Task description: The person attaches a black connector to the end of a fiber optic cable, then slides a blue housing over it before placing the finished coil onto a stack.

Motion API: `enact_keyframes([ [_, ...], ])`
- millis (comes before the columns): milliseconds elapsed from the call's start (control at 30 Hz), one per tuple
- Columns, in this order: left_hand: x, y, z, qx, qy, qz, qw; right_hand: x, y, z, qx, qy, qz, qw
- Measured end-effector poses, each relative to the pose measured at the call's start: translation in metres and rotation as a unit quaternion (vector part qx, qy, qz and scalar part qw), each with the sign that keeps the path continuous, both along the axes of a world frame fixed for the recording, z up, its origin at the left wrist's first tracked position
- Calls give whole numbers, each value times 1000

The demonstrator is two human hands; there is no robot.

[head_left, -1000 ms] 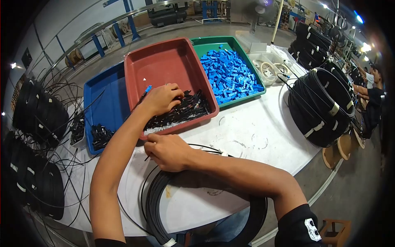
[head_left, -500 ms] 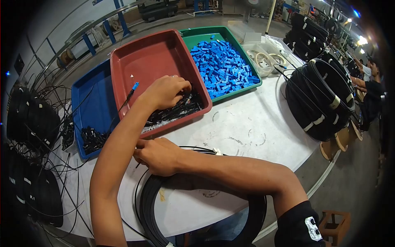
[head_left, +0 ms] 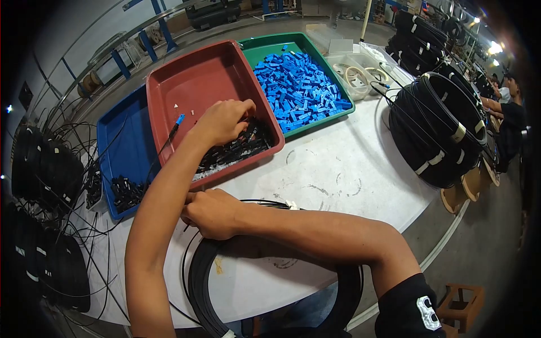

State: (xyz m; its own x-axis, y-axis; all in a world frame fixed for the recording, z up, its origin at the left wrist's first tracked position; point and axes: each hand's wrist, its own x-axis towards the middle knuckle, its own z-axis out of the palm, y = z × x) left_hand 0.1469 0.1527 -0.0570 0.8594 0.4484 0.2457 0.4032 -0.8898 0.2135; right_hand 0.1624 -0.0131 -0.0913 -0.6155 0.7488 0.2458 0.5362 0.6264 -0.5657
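My left hand [head_left: 228, 121] is inside the red tray [head_left: 189, 73], its fingers curled down over a pile of small black parts [head_left: 239, 147]. What its fingertips pinch, if anything, is hidden. Below the tray, my right hand [head_left: 211, 214] is closed round the end of a black cable, with a short bit poking out under the fingers. That cable belongs to a coil of black cable [head_left: 204, 284] lying at the table's front edge. My left forearm partly covers the right fingertips. A blue-tipped cable end [head_left: 179, 120] rests in the red tray left of my left hand.
A green tray [head_left: 346, 112] full of blue clips [head_left: 298, 84] stands behind right. The blue tray [head_left: 121, 152] at left holds black parts. Cable coils [head_left: 434, 132] stack at right, more [head_left: 45, 163] at left. Clear boxes [head_left: 360, 79] hold tape rolls. A person [head_left: 510, 121] is far right.
My left hand has shifted slightly within the red tray, and a small white bit now shows there. The right hand keeps its hold on the cable. The whole view has moved a little.
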Motion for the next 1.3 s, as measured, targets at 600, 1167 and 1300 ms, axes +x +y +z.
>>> enact_keyframes([
  [600,-108,-58,40,-427,-457,-41,779,-2,6,-9,110,95,-28,989],
  [1167,-200,-141,-27,-296,-476,61,826,7,4,8,28,188,-19,982],
  [1300,-196,-148,-30,-302,-471,62,827,4,4,8,61,153,-1,986],
])
